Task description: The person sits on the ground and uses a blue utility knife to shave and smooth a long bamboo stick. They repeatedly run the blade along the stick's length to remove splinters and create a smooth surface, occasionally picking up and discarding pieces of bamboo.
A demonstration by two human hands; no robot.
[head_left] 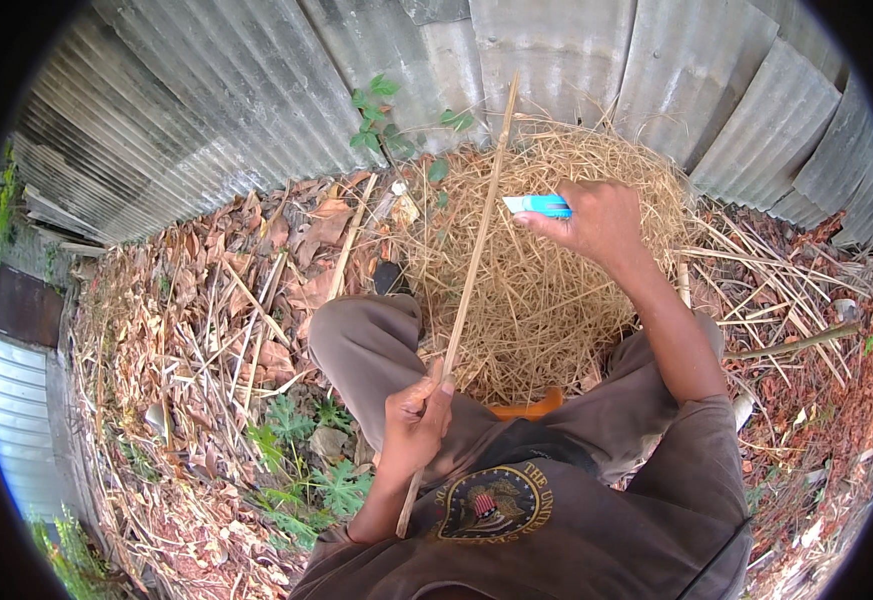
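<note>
Gripping a long bamboo strip (471, 270), the left hand (414, 420) stays near; the right hand (596, 220), farther off, clasps a blue-handled knife (538, 206).

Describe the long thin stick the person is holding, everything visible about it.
The stick is a long, slim, pale tan strip, apparently split bamboo or cane, dry and straight. It slants from the lower left, near the shirt, up toward the corrugated metal wall. The left hand grips it near the lower end; the right hand, holding a blue utility knife, is beside its upper half. Dry straw lies behind it.
</note>
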